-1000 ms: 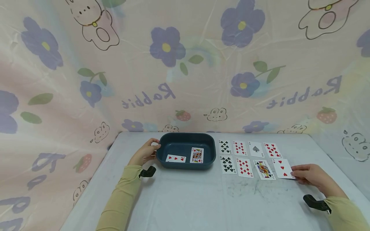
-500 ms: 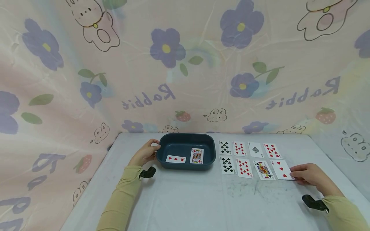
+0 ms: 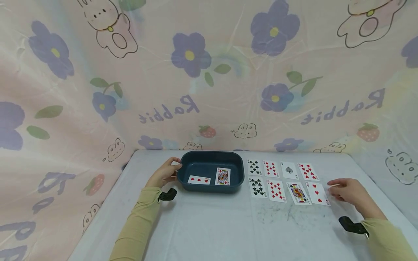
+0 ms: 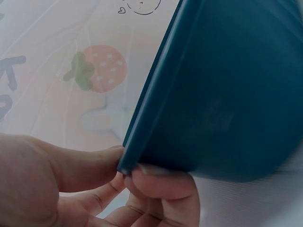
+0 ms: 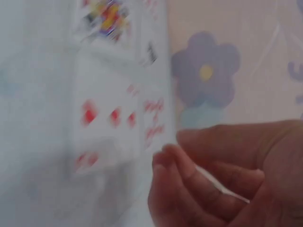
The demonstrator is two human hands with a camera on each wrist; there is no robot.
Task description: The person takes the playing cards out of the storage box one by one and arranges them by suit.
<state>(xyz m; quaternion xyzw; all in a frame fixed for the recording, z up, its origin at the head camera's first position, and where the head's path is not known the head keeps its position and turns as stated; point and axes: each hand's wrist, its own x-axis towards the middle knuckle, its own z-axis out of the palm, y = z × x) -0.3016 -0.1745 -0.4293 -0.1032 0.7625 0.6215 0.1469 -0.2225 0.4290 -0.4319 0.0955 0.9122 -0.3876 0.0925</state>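
My left hand [image 3: 163, 172] pinches the left rim of a dark blue rectangular tub [image 3: 199, 167]. In the left wrist view the thumb and curled fingers [image 4: 163, 184] hold the rim from both sides. Inside the tub lie a red heart card [image 3: 199, 179] and a diamond face card [image 3: 223, 176]. My right hand [image 3: 349, 192] hovers just right of the three of hearts [image 3: 318, 193], fingers loosely bent and apart from the card. That card lies face up at the near right end of two card rows. The right wrist view, blurred, shows the same card left of the fingertips.
Several face-up cards form two rows right of the tub, including an ace of spades [image 3: 289, 169], a spade face card [image 3: 298, 193] and a ten of clubs [image 3: 258, 186]. A white cloth covers the table [image 3: 209, 224]. Printed curtains [image 3: 225, 90] stand behind and at both sides.
My right hand has let go of the three of hearts and lifted slightly away. The card has shifted a little left, closer to the face card. The left hand has kept its grip.
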